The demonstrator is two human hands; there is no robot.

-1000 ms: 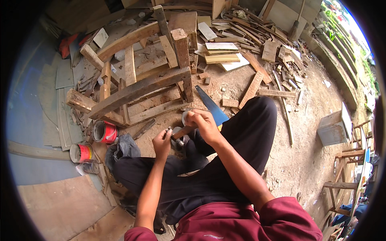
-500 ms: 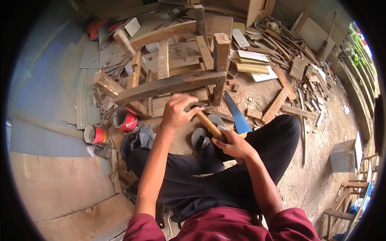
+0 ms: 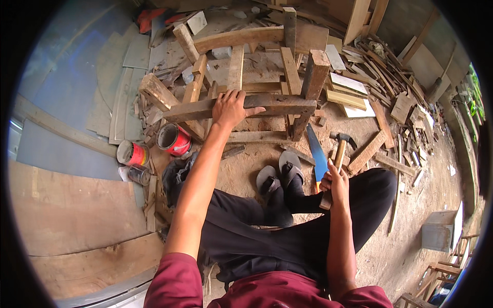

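A wooden frame (image 3: 177, 111), like an unfinished chair or stool with thick legs and slats, stands on the ground before me. My left hand (image 3: 230, 109) grips its near rail, fingers over the top edge and thumb along the wood. In my right hand (image 3: 336, 184) is a claw hammer (image 3: 340, 150), held by its wooden handle above my right thigh, the dark head pointing up and away. A handsaw (image 3: 317, 152) with a blue blade lies on the ground just left of the hammer, its handle end partly hidden behind my right hand and leg.
Two red paint cans (image 3: 174, 139) and a smaller tin (image 3: 138, 174) stand left of the frame. Wood offcuts (image 3: 365, 151) and a scrap pile (image 3: 380, 77) spread to the right. A grey box (image 3: 437, 231) sits far right. Sheets of board (image 3: 77, 210) lie at left.
My left hand has left the hammer's head end and taken hold of the frame's near rail. My right hand has swung the hammer to the right, head up. The view has shifted.
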